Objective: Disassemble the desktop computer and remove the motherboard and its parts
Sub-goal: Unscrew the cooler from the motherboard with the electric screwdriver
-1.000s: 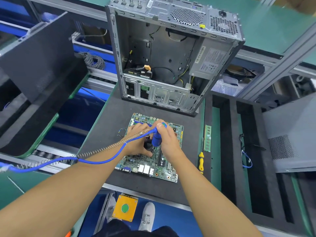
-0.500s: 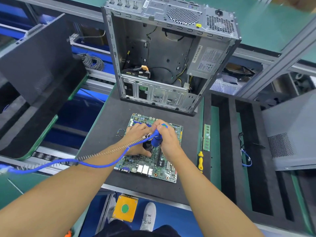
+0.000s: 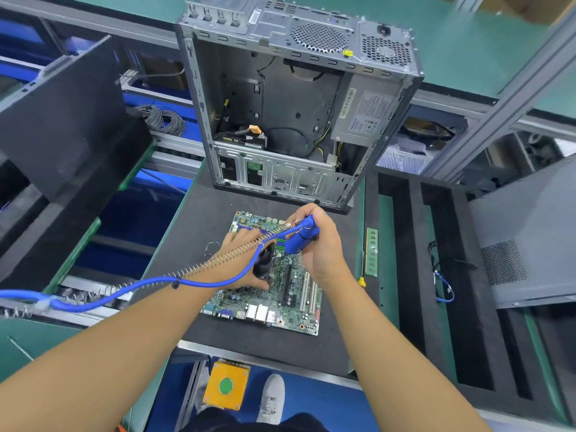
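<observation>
Grips a smooth blue plastic driver [image 3: 300, 236] in the right hand [image 3: 322, 247] and clasps a black cooler fan [image 3: 265, 263] with the left hand [image 3: 240, 266], both over the green motherboard [image 3: 280, 300] lying flat on a matte dark mat [image 3: 187, 244]. Trails a blue hose [image 3: 140, 283], wrapped partway in coiled wire, off leftward. Faces the open grey steel case [image 3: 296, 113], perforated along its top edge, housing a boxy power supply [image 3: 364, 116] bearing a label too small to read.

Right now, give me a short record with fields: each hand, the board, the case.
Board: green motherboard, flat on black mat
Right hand: grips blue corded power screwdriver over motherboard
Left hand: holds black cooler fan on motherboard
Case: open grey metal tower, behind motherboard
Right of motherboard: loose green memory stick
</observation>
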Demonstrator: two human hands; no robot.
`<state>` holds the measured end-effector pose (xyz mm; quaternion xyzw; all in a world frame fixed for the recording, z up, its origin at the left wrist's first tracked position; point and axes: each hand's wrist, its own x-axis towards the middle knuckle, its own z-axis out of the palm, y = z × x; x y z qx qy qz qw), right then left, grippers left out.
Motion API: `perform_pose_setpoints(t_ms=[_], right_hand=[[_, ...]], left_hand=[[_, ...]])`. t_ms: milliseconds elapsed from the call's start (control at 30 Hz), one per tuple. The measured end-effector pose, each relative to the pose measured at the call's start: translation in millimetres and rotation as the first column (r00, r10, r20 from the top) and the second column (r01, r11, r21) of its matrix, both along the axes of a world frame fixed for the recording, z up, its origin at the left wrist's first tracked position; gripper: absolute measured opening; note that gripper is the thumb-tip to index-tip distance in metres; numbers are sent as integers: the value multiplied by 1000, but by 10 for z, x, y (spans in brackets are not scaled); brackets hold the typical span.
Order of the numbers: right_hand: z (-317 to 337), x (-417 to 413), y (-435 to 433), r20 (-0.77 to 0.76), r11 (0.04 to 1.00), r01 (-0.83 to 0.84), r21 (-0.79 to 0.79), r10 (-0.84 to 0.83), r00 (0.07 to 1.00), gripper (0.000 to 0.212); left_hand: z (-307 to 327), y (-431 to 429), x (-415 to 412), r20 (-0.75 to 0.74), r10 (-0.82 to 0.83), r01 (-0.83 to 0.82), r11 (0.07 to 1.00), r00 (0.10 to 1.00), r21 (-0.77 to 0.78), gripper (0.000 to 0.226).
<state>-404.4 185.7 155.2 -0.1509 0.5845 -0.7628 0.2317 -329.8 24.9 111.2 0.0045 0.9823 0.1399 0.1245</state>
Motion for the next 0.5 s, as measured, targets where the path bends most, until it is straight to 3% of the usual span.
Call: perform_pose_setpoints(t_ms=[133, 233, 333, 500], right_hand=[[56, 23, -25, -3, 1000, -15, 16, 15, 1000, 31], [135, 56, -67, 17, 999, -37, -5, 37, 999, 31], [209, 95, -119, 60, 998, -63, -30, 65, 996, 31], [312, 142, -322, 97, 973, -205, -106, 216, 972, 31]], left_hand=[[-155, -65, -24, -22, -22, 24, 995, 1000, 98, 93], [-205, -114, -20, -57, -54, 60, 991, 997, 118, 110], [-196, -128, 45, -146, 17, 7, 987, 989, 159, 125], [26, -254, 240, -243, 375, -217, 839, 895, 499, 84]])
